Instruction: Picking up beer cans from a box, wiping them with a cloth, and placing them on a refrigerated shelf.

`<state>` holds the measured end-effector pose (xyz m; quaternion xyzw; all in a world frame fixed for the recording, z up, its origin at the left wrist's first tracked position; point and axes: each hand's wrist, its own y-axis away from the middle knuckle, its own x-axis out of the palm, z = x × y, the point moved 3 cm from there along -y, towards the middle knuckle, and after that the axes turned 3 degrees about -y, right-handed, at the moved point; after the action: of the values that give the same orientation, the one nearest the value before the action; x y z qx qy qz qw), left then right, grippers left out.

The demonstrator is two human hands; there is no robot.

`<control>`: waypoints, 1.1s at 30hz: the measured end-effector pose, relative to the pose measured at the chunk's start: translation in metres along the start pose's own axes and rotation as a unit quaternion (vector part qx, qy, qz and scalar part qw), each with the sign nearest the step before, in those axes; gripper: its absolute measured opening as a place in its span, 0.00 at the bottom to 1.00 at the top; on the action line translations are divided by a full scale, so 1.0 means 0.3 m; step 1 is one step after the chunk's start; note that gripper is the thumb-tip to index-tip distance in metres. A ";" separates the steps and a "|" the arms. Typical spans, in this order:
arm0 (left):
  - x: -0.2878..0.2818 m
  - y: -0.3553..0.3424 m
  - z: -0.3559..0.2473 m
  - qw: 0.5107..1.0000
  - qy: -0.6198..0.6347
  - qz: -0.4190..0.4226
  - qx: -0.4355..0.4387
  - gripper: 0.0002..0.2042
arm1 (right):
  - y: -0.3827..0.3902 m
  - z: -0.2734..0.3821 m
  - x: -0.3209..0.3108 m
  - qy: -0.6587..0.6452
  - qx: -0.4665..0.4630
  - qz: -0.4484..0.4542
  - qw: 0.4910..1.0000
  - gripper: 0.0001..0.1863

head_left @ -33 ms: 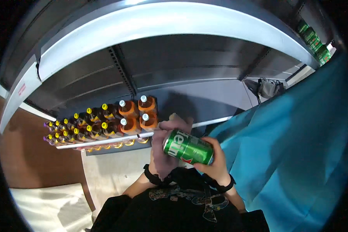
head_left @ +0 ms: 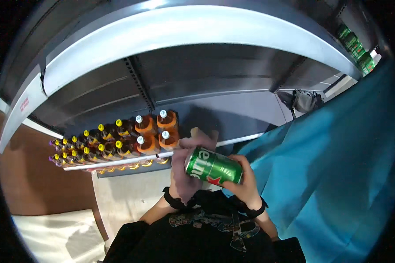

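My right hand (head_left: 245, 186) grips a green drink can (head_left: 219, 166) with a red star, its thumb and fingers round the right end. My left hand (head_left: 175, 186) is mostly hidden by a mauve cloth (head_left: 184, 179), which it holds against the can's left end; part of the cloth rises above the can. Both hands are in front of my dark-shirted body, below the edge of a shelf that bears bottles (head_left: 147, 142).
A dark shelf (head_left: 237, 109) holds orange and dark bottles at left, with more bottles beneath. An upper white shelf edge (head_left: 197, 22) arches overhead. Green cans (head_left: 355, 48) stand at upper right, a grey bag (head_left: 305, 103) below them. Blue sheeting (head_left: 324, 175) hangs at right.
The can has turned slightly in my hands, showing more of the red star. My right thumb has shifted a little along it, and the shelves sit marginally lower in the view.
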<state>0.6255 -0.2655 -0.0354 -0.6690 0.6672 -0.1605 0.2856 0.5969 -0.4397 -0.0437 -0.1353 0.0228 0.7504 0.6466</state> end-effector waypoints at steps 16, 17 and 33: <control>-0.308 -0.068 0.205 0.910 0.076 -0.169 -0.371 0.14 | -0.322 -0.145 0.332 -0.388 0.419 0.130 0.811 0.24; -0.331 -0.070 0.201 0.958 -0.082 -0.115 -0.250 0.17 | -0.336 -0.134 0.348 -0.359 0.401 0.122 0.834 0.22; -0.397 0.067 0.347 0.961 -0.052 -0.131 -0.239 0.14 | -0.590 -0.356 0.194 -0.177 0.268 0.307 0.896 0.33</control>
<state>0.6645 -0.1296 -0.1093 -0.8069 0.5767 0.0024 0.1277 0.7809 -0.3771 -0.1350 0.1916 0.1490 0.8887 0.3890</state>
